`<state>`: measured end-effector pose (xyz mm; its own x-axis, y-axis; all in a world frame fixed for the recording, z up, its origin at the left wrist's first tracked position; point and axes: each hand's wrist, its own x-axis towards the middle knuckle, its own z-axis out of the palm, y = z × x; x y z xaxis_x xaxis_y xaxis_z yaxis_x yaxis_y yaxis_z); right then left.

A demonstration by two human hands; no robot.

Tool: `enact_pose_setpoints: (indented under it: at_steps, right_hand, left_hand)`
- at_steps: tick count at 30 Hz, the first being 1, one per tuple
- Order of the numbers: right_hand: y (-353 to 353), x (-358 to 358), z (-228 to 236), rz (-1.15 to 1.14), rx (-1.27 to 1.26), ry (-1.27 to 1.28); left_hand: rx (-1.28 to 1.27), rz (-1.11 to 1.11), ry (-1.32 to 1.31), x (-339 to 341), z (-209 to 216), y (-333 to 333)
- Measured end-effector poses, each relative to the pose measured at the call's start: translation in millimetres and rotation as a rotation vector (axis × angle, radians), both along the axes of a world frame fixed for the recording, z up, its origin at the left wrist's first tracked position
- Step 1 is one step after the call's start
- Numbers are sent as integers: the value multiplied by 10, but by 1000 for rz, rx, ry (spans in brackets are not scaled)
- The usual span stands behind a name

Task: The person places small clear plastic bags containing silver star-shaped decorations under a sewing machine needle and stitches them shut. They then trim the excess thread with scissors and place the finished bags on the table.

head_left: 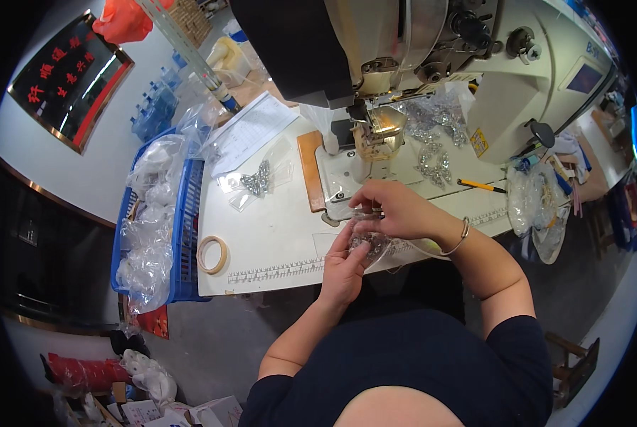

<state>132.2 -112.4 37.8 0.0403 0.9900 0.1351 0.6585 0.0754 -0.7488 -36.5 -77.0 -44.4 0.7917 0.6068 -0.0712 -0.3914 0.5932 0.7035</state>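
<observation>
In front of the machine, over the table's near edge, my left hand (pixel 344 269) pinches a clear plastic piece with silvery glittering beadwork (pixel 370 244). My right hand (pixel 393 208) closes its bent fingers on the upper part of that same piece; a small dark bit by its fingertips is too small to name. To the left, a silver butterfly-shaped appliqué (pixel 256 179) lies on clear film. More silver appliqués (pixel 433 160) rest to the right of the needle area. The sewing machine (pixel 379 135) stands just beyond my hands, its lamp lit.
A tape roll (pixel 212 255) sits at the table's left corner, beside a blue basket (pixel 190 235) of clear bags. Paper sheets (pixel 254 132) lie at the back left. A yellow pen (pixel 481 186) and plastic bags (pixel 535 196) are on the right. A printed ruler (pixel 279 271) follows the front edge.
</observation>
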Motion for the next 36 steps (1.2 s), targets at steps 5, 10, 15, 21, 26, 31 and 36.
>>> enact_pose_setpoints:
  at_steps: [5,10,15,21,26,31,36]
  right_hand:
    - [27,89,-55,11,-66,249]
    - [55,111,-8,30,-169,185]
    - [61,127,-63,27,-105,275]
    - [71,124,-104,76,-84,287]
    - [68,122,-114,42,-82,296]
    - [56,114,-67,19,-92,272]
    - [55,111,-96,-5,-84,242]
  left_hand:
    - [5,-5,28,22,33,-20]
    - [0,-24,43,20,29,3]
    - [-221,-97,-42,3,112,76]
    - [-212,-113,-41,5,90,70]
    - [-185,-115,-52,13,132,60]
    - [-173,-114,-48,14,111,59]
    - [-188,-103,-74,14,114,41]
